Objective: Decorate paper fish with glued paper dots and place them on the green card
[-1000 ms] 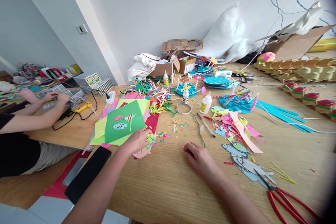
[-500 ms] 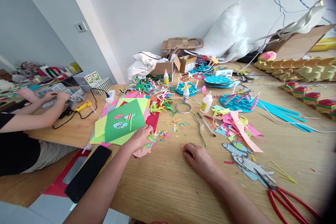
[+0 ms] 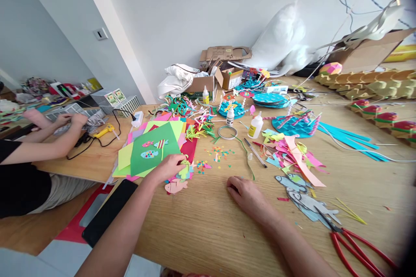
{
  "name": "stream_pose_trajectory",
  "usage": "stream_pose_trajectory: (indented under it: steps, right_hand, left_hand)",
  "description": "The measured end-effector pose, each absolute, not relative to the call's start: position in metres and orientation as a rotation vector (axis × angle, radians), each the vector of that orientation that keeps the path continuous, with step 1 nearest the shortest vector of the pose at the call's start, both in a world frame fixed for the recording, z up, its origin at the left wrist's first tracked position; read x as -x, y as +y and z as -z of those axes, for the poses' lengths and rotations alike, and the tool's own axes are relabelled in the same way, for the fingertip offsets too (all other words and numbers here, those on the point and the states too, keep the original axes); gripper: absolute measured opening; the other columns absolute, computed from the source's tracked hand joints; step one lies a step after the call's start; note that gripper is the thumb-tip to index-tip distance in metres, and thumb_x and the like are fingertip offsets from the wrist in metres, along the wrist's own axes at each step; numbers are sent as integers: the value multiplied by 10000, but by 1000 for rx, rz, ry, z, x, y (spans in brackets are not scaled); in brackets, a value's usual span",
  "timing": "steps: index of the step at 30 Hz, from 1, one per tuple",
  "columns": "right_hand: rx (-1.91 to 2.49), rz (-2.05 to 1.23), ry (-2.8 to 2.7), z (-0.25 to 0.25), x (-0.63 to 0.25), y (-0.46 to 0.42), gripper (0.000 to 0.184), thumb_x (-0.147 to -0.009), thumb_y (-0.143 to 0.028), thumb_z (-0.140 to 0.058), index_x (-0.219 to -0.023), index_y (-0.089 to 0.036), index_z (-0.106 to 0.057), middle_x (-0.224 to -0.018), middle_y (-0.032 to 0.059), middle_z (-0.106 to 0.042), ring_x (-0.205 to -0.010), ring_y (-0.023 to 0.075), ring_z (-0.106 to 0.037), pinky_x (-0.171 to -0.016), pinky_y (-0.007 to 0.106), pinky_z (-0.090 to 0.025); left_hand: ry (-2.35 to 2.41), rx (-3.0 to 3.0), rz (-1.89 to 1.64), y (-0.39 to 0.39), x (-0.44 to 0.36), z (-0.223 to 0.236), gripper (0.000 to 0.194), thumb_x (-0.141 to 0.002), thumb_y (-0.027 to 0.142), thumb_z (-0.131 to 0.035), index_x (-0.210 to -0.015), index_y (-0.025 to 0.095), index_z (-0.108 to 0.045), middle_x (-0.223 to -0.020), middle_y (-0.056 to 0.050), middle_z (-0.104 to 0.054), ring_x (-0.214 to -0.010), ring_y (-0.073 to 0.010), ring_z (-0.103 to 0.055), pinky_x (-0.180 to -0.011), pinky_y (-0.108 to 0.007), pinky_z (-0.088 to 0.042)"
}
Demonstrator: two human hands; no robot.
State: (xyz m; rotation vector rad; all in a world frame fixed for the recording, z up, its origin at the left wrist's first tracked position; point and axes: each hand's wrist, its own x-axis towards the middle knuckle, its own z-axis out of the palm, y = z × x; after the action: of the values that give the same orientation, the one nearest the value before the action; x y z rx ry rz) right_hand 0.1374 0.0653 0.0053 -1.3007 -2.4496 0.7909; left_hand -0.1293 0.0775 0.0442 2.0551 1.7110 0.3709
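My left hand [image 3: 170,167] is closed in a pinch at the upper end of a light green paper fish [image 3: 183,171], which hangs tilted just past the fingertips. Below it lies a pink paper fish [image 3: 176,186], over other coloured cutouts partly hidden. Beside the hand is a green sheet [image 3: 143,145] bearing several small decorated fish, on a stack of coloured paper. My right hand [image 3: 243,191] rests on the table with its fingers curled in, nothing visible in them. Small round paper dots [image 3: 203,167] lie between the hands.
Red-handled scissors [image 3: 341,231] and grey paper fish [image 3: 313,203] lie at right, near paper scraps [image 3: 292,151]. Glue bottles [image 3: 255,126], a pen [image 3: 256,153] and a tape ring [image 3: 227,133] stand ahead. A black phone [image 3: 110,210] lies left; a co-worker's hands [image 3: 69,120] are beyond.
My left hand has drawn slightly left and up, turning the green fish more upright and uncovering more of the pink fish. My right hand stays still.
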Motion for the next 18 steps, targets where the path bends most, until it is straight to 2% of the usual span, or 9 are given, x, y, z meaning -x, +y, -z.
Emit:
stream_pose_trajectory:
  steps: [5, 9, 12, 18]
  right_hand:
    - [1269, -890, -2246, -7, -139, 67, 153, -750, -183, -372, -714, -182, -521, -675, 8, -563, -633, 123, -505, -587, 226, -360]
    - [1216, -1094, -2048, -13, -138, 66, 182, -776, -290, -387, -754, -172, -525, -629, -9, -540, -567, 104, -476, -522, 209, -358]
    - [1183, -1237, -1974, -14, -136, 64, 212, -760, -333, -423, -800, -159, -538, -643, -8, -551, -556, 94, -469, -497, 196, -359]
    - [1297, -1350, -1942, -5, -136, 67, 116, -709, -223, -416, -648, -164, -496, -492, -48, -467, -451, 71, -399, -425, 178, -302]
  left_hand:
    - [1427, -1628, -699, 68, 113, -54, 129, -726, 286, -448, -754, 160, -449, -649, 18, -523, -557, -96, -496, -498, -189, -359]
    - [1316, -1338, -900, 60, 77, -46, 154, -679, 277, -528, -718, 154, -445, -632, 8, -546, -528, -84, -504, -456, -169, -359]
    - [1295, -1278, -925, 55, 50, -33, 149, -663, 269, -539, -714, 153, -460, -632, 7, -543, -526, -80, -498, -440, -161, -368]
    - [1303, -1241, -799, 46, 30, -6, 155, -661, 296, -533, -649, 158, -464, -562, 25, -488, -472, -77, -467, -409, -170, -375]
